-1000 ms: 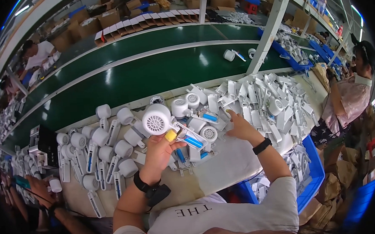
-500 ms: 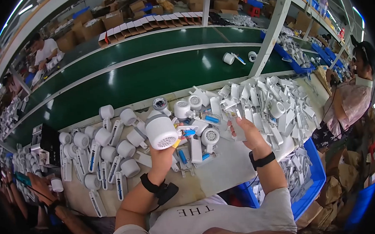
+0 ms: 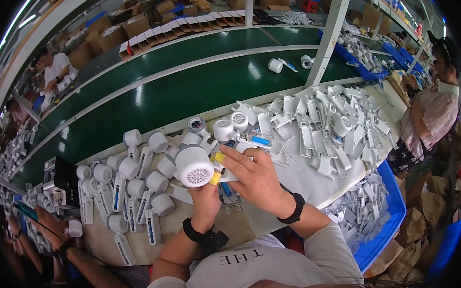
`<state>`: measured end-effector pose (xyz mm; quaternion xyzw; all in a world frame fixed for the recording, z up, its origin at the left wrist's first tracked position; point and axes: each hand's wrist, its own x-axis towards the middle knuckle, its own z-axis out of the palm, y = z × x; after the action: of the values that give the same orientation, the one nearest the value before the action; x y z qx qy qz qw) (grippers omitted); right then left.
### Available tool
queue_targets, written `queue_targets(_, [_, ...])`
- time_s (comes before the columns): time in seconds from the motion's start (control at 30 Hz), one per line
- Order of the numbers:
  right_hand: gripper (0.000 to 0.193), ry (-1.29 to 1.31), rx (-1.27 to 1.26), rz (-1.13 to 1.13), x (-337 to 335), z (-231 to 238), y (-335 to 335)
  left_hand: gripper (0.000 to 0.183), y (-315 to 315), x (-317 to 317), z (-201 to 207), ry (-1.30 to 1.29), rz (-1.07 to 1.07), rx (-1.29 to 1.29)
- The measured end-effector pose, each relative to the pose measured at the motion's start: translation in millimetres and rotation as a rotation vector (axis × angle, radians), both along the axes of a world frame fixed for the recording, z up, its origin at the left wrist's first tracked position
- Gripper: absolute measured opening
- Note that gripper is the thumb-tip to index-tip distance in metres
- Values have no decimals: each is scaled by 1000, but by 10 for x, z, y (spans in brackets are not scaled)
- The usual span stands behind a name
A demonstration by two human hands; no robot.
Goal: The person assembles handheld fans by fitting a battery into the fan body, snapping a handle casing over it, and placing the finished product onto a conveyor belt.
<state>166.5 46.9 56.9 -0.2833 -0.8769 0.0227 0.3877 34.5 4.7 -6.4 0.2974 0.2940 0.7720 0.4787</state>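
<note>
A white handheld fan (image 3: 194, 164) with a round grilled head is up in front of me, above the bench. My left hand (image 3: 206, 202) is closed round it from below, near where head and handle join. My right hand (image 3: 262, 181) is closed over the handle side, its fingers laid along it; most of the handle is hidden. Yellow covers show on fingertips at the handle. Beneath my hands, part of a blue battery (image 3: 226, 189) shows. Just beyond lie more fan heads (image 3: 223, 129) and an open handle with a blue battery (image 3: 261, 140).
Several fans with handles (image 3: 151, 226) lie in rows at left, near a black box (image 3: 58, 181). White handle covers (image 3: 340, 132) are heaped at right, above a blue bin (image 3: 393, 194). A green conveyor (image 3: 185, 94) runs behind. Co-workers stand or sit at both sides.
My right hand has moved left from the heap of covers, where it held a white handle cover, onto the fan's handle. The fan in my left hand has shifted slightly left.
</note>
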Motion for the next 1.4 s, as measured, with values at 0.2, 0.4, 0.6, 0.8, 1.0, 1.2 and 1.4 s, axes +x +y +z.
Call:
queue_targets(0.2, [54, 22, 138, -53, -160, -73, -11, 35, 30, 103, 38, -44, 118, 14])
queue_targets(0.4, [49, 244, -350, 149, 198, -85, 129, 37, -50, -130, 131, 114, -18, 121])
queue_targets(0.6, [27, 343, -782, 418, 109, -155, 46, 35, -80, -201, 92, 35, -68, 86])
queue_targets(0.8, [26, 102, -191, 256, 182, -108, 2, 37, -87, -155, 361, -72, -220, 116])
queue_targets(1.0, [29, -104, -558, 298, 3, -312, -139, 34, -307, -614, 280, 314, -83, -64])
queue_targets(1.2, [38, -150, -623, 222, 158, -54, 40, 25, -611, -2176, 629, 1466, 881, -717])
queue_targets(1.4, [27, -246, -283, 229, -130, -224, 300, 32, -676, -2919, 312, 1773, 870, -846])
